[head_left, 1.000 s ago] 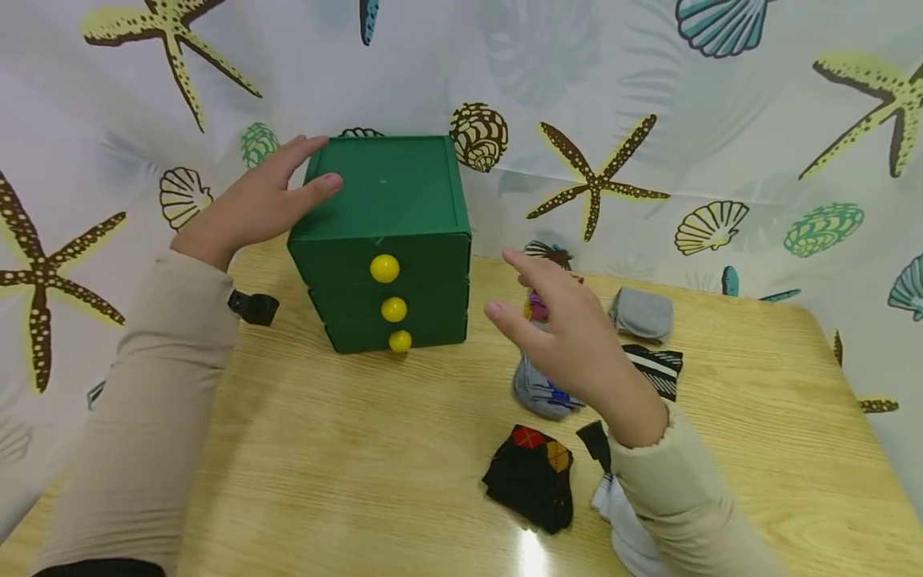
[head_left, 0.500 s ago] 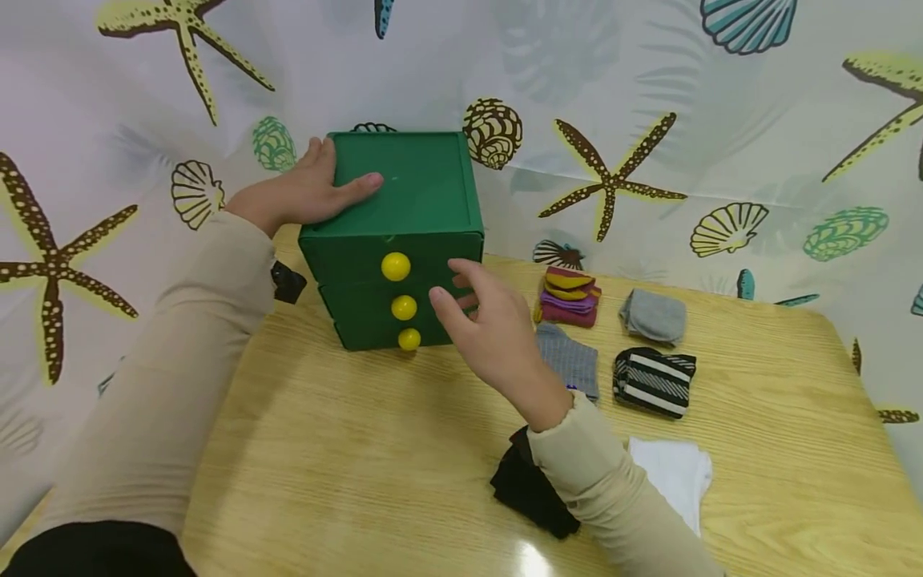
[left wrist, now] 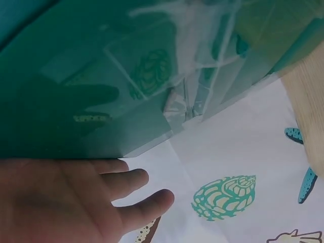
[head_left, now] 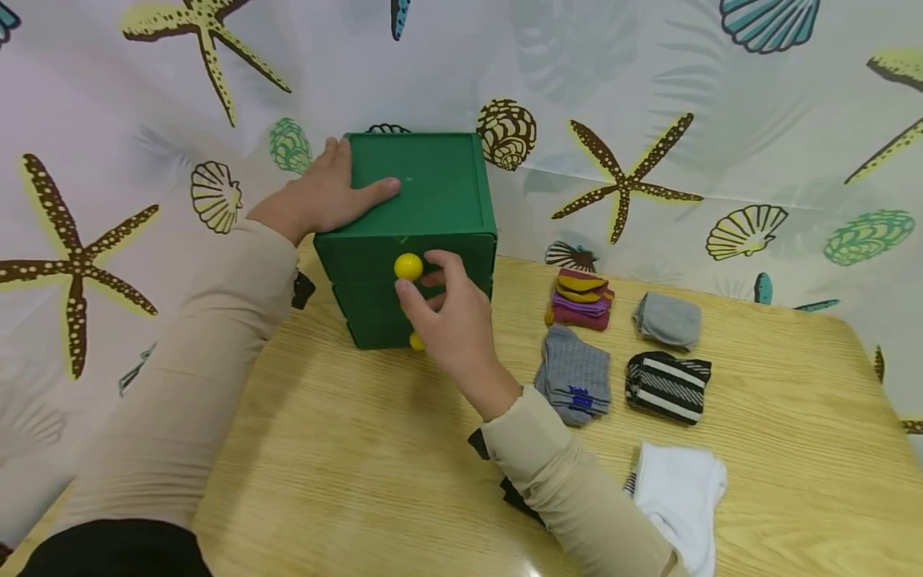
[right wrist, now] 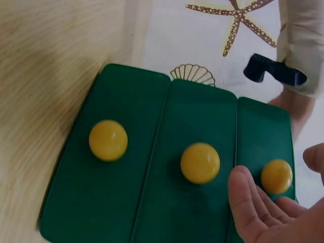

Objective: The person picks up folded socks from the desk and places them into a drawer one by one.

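A green box of three drawers stands on the wooden table, drawers closed. My left hand rests on its upper left edge, thumb across the top. In the left wrist view, that hand's straight fingers lie along the box's side. My right hand is at the front, thumb and fingers spread around the round yellow top knob. A gap shows between thumb and top knob in the right wrist view. The middle knob and bottom knob sit apart from the hand.
Folded socks lie to the right: burgundy-and-yellow, plain grey, grey ribbed, black-and-white striped and white. Black socks are partly behind the right sleeve. A shell-printed curtain hangs behind the box.
The left hand has come down onto the box's top edge. My right hand has moved left from above the socks to the top knob, uncovering several socks.
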Available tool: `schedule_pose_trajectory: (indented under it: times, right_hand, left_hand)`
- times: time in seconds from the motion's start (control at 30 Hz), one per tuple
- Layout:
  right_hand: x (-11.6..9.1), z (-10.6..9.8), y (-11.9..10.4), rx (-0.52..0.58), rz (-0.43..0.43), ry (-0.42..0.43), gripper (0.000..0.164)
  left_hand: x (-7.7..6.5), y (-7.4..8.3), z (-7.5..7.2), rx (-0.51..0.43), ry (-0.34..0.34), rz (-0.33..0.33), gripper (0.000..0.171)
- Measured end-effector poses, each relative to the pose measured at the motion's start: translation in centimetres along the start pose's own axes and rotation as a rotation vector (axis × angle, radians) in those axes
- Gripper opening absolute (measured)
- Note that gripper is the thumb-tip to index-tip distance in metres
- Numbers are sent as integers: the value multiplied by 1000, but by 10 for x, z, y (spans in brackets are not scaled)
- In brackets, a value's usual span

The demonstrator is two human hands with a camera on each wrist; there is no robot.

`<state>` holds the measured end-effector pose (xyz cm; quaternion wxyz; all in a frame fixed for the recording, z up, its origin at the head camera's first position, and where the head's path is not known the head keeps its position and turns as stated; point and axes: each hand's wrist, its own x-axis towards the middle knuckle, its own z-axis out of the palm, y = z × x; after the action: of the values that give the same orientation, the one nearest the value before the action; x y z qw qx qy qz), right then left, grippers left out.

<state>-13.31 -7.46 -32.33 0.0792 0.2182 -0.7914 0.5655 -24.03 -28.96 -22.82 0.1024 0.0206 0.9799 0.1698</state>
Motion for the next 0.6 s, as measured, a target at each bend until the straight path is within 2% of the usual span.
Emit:
schedule_pose_trajectory:
  times: [0.33,0.6]
  right_hand:
    - [5,19,1,-7,-43,127,40]
    - [13,25,0,-74,-47,185,37]
  left_hand:
    - [-1,3,1,72,21,32,106]
    - [-2,3,1,124,38,61,104]
